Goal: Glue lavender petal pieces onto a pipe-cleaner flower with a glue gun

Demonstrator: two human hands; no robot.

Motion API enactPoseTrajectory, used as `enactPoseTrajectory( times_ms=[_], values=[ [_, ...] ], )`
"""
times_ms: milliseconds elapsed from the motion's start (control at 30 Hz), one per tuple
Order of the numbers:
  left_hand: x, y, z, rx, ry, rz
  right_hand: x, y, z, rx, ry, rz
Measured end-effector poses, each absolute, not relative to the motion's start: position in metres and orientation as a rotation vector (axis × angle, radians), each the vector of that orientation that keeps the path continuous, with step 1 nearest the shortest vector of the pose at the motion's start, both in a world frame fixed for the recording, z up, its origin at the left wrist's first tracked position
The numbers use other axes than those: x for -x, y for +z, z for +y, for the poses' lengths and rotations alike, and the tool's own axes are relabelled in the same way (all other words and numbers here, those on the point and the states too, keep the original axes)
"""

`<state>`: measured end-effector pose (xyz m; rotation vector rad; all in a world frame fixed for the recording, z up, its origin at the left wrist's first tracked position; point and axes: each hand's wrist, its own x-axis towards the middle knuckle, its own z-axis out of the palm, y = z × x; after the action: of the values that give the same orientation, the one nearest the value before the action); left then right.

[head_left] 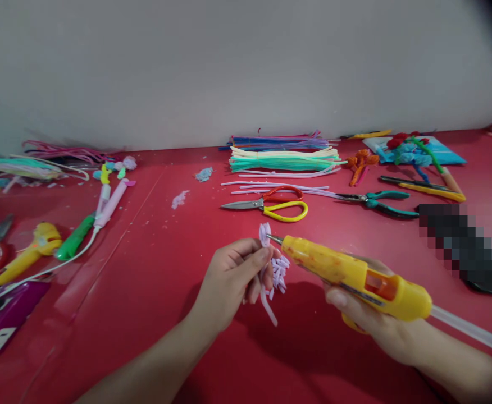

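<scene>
My left hand (233, 275) is closed in a pinch on a small lilac pipe-cleaner flower (276, 272), with its stem hanging down below my fingers. My right hand (370, 317) grips a yellow glue gun (355, 275) from below. The gun's metal tip touches the top of the lilac piece, just above my left fingertips. A clear glue stick pokes out of the gun's back end to the right.
Scissors with red and yellow handles (271, 206) lie beyond my hands on the red table (145, 280). Bundled pipe cleaners (283, 157), teal pliers (376, 201) and a red-and-blue flower craft (410, 150) lie further back. Another yellow glue gun (27, 255) lies at left.
</scene>
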<state>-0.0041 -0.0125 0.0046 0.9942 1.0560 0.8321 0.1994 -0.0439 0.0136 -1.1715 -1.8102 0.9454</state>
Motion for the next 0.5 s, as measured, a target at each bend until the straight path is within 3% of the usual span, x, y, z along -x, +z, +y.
enactPoseTrajectory(
  times_ms=[267, 500],
  values=[
    [0.003, 0.01, -0.012, -1.164, 0.867, 1.151, -0.199, 0.013, -0.046, 1.228, 1.001, -1.859],
    [0.015, 0.004, 0.002, -1.334, 1.014, 1.291, -0.206, 0.007, -0.033, 1.482, 0.633, -2.076]
  ],
)
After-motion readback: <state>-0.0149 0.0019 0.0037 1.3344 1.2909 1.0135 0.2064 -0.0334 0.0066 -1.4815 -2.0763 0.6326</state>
